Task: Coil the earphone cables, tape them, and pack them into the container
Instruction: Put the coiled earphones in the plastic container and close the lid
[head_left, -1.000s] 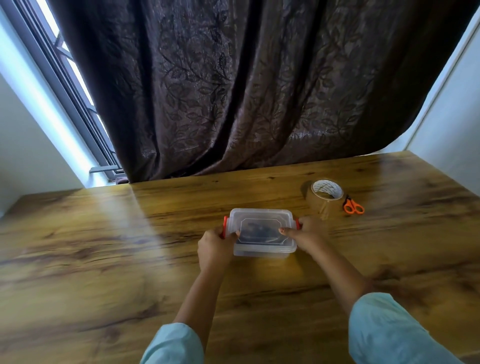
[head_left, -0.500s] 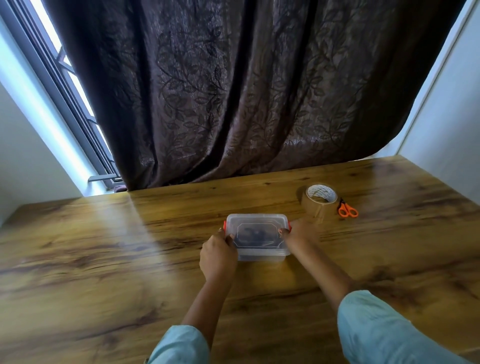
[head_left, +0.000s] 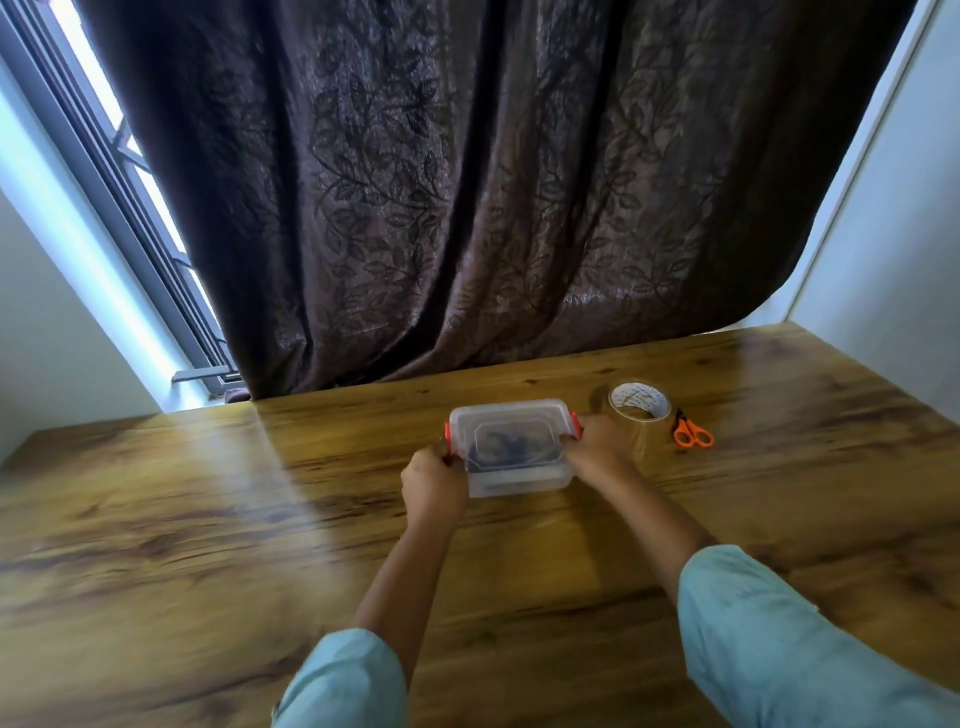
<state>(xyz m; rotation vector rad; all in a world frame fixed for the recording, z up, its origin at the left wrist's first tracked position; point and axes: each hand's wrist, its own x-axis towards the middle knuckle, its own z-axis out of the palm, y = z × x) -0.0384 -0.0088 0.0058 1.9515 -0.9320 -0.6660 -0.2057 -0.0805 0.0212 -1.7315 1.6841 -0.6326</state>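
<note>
**Clerk:** State of the hands?

**Inspector:** Both engaged. The left hand (head_left: 434, 483) is curled round the left end of the clear plastic container (head_left: 519, 482), with its thumb up by the left orange latch (head_left: 448, 434). The right hand (head_left: 597, 449) is curled round the opposite end, its fingertips over the edge of the lid (head_left: 506, 415) beside the right orange latch (head_left: 575, 423).

**Clerk:** Position of the container?

**Inspector:** Between the two hands, standing flat on the wooden table (head_left: 208, 519), lid on. Whether the latches are snapped down cannot be told.

**Clerk:** The earphone cables?

**Inspector:** The earphone cables (head_left: 498, 448) show as a dark bundle through the lid, inside the container, midway between the two grips. The view is blurred, so no coils or tape on them can be made out.

**Clerk:** Items outside the grip?

**Inspector:** A roll of packing tape (head_left: 638, 410) lies flat just beyond the right hand, on its outer side. Whether it touches the hand cannot be told. Orange-handled scissors (head_left: 691, 435) lie just beside the roll, on the side away from the hand. Light blue sleeves (head_left: 769, 639) cover both arms behind the wrists. Past the hands, at the table's far edge, hangs a dark leaf-patterned curtain (head_left: 441, 208), with a window (head_left: 104, 130) off to the left hand's side.
</note>
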